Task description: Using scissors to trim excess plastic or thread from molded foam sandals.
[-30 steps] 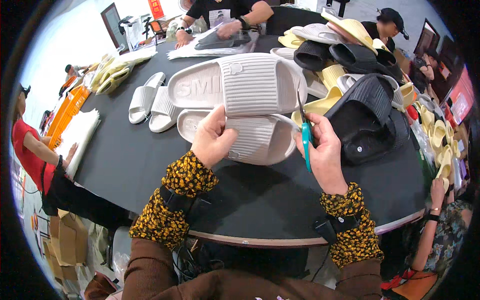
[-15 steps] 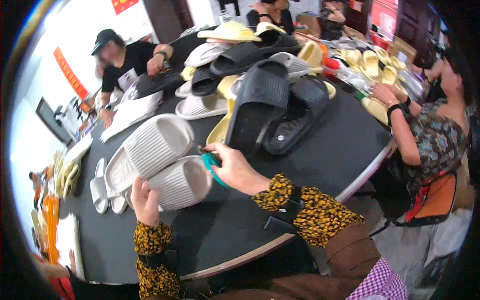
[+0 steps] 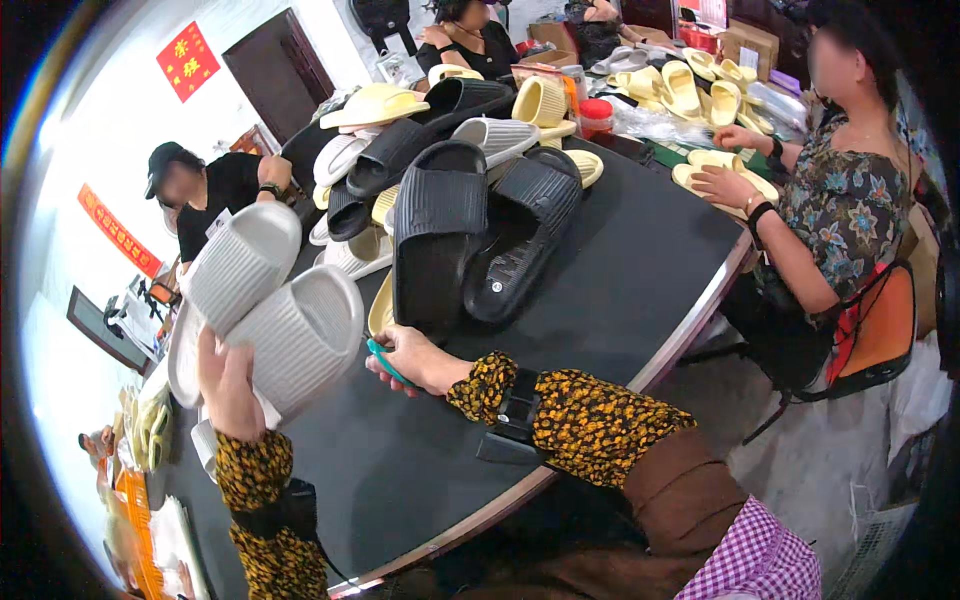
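Note:
My left hand [image 3: 230,385] is closed on a pair of light grey slippers [image 3: 305,340] with ribbed straps, gripping their lower edges and holding them tilted above the table's left part. In my closed right hand [image 3: 420,358] are scissors with teal handles [image 3: 388,362]; their blades hardly show. The scissors are just right of the nearer grey slipper, apart from it. Beyond my right hand lies a pair of black slippers [image 3: 440,240], one leaning against a heap. Another grey slipper [image 3: 203,447] shows partly beneath the held pair.
Black, grey and cream slippers [image 3: 375,105] are heaped across the dark table [image 3: 620,260]. A co-worker at the right handles a cream pair [image 3: 725,172]. Two other people sit at the far side. A red-lidded jar [image 3: 596,115] stands behind the heap; an orange crate [image 3: 140,530] is at the left.
My left hand has raised the grey slippers and brought them leftward. The right hand with the scissors has shifted left and slightly down. The co-worker's hands at the right have moved over a cream pair.

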`<state>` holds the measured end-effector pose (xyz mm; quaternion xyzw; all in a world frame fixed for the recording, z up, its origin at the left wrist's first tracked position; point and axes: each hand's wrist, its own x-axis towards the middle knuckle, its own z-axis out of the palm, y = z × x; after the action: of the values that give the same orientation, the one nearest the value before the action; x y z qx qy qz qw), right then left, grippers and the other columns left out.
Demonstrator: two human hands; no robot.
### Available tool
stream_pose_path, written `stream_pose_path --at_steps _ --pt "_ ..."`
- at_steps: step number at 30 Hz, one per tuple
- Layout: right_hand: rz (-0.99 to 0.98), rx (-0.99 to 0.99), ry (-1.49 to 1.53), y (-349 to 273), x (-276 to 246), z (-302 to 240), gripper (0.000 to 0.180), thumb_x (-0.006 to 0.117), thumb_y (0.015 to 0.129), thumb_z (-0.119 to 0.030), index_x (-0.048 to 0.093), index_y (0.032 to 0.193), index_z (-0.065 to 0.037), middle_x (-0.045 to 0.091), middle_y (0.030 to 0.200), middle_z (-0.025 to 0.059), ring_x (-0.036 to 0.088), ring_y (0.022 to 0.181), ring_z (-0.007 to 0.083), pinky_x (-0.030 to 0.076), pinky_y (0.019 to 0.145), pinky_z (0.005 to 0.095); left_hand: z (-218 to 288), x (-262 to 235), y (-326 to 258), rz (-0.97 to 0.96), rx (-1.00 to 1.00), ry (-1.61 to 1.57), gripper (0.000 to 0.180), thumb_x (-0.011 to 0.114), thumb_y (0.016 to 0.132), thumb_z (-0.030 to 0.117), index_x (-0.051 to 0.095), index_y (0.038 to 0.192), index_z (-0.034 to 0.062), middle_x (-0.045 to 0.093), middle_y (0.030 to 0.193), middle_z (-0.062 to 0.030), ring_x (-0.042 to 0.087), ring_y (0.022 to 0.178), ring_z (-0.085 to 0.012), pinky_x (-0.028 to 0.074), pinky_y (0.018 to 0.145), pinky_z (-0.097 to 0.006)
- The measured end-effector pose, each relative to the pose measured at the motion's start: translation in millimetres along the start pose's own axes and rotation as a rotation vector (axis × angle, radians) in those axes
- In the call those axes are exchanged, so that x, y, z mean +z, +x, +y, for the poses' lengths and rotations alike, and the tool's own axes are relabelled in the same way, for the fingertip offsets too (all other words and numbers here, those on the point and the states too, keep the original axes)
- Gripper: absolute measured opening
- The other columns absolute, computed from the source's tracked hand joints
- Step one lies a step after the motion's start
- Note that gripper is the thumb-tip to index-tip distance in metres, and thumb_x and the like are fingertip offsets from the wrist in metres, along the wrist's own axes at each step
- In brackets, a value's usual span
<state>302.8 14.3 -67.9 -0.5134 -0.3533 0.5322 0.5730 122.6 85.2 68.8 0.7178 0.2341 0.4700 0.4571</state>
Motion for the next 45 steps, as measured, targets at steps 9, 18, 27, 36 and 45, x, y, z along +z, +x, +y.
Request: stream_pose_path --at_steps 9,18,27,36,45 --pt "0.127 -0.093 0.327 -5 2 -11 0.032 0.057 0.085 -0.02 0.046 0.111 -0.003 0.052 0.071 0.0046 0.05 0.051 0.011 0.041 0.037 0.0267 -22 70 91 -0.15 -0.189 -0.097 0.04 0.046 0.072 -0.006 0.051 0.111 -0.0017 0.059 0.091 -0.0071 0.055 0.075 -0.0126 0.044 0.067 -0.022" --pt "0.223 -0.162 0.346 1 -2 1 0.057 0.056 0.084 -0.019 0.031 0.133 -0.001 0.052 0.071 0.0056 0.051 0.05 0.0127 0.039 0.033 0.0265 -26 151 121 -0.329 -0.241 -0.254 0.039 0.045 0.068 -0.01 0.053 0.105 -0.0028 0.059 0.1 -0.0119 0.057 0.089 -0.021 0.047 0.078 -0.032" --pt "0.046 -0.135 0.333 13 -3 13 0.032 0.049 0.087 -0.011 0.038 0.116 -0.003 0.054 0.071 0.0074 0.051 0.046 0.0146 0.038 0.028 0.0271 -5 239 121 -0.421 -0.275 -0.321 0.036 0.046 0.07 -0.008 0.053 0.105 -0.0038 0.057 0.09 -0.0108 0.056 0.08 -0.0193 0.048 0.069 -0.028" --pt "-0.045 -0.353 0.538 26 7 39 0.03 0.053 0.09 -0.026 0.055 0.112 -0.006 0.063 0.084 0.0029 0.054 0.054 0.0125 0.039 0.035 0.0272 -2 279 115 -0.59 -0.272 -0.174 0.041 0.056 0.077 0.003 0.043 0.116 0.0003 0.056 0.091 -0.0108 0.057 0.076 -0.018 0.05 0.06 -0.034" --pt "0.271 -0.902 -0.151 116 11 118 0.043 0.049 0.094 -0.02 0.04 0.134 -0.008 0.046 0.133 0.0047 0.045 0.118 0.0187 0.038 0.098 0.0364 -13 322 99 -0.67 -0.136 -0.264 0.05 0.06 0.079 0.004 0.037 0.123 0.0011 0.059 0.098 -0.013 0.058 0.078 -0.0171 0.048 0.065 -0.028"
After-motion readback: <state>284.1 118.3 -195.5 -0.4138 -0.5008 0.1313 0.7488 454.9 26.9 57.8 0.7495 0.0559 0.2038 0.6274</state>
